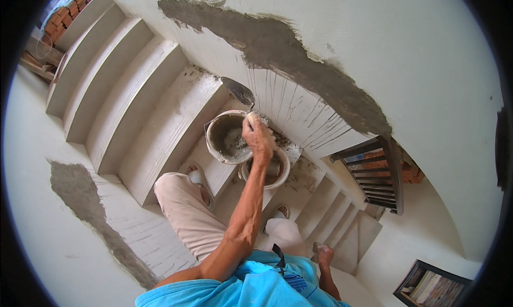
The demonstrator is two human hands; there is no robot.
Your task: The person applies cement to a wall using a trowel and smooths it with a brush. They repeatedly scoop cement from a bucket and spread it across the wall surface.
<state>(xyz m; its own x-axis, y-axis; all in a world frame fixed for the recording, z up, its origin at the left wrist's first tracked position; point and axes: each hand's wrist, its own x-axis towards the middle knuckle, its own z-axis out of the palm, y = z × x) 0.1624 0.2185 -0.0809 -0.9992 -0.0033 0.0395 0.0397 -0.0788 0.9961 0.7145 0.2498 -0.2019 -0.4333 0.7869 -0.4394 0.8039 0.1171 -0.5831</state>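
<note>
Fingers of the left hand point(259, 140) curl together around the handle point(251, 116) of a trowel point(238, 91) at the centre of the frame; its blade points up and left, beyond the rim of a bucket point(216, 131). That bucket, with grey mortar point(233, 141) inside, stands on the stairs point(147, 106) beside the wall point(368, 39), probably to keep the mix within easy reach. A second bucket point(286, 170) sits just to its lower right, partly behind the forearm point(249, 200). At lower right, the right hand point(324, 253) hangs apart, fingers bent in, perhaps for balance; whether they hold anything, I cannot tell.
</note>
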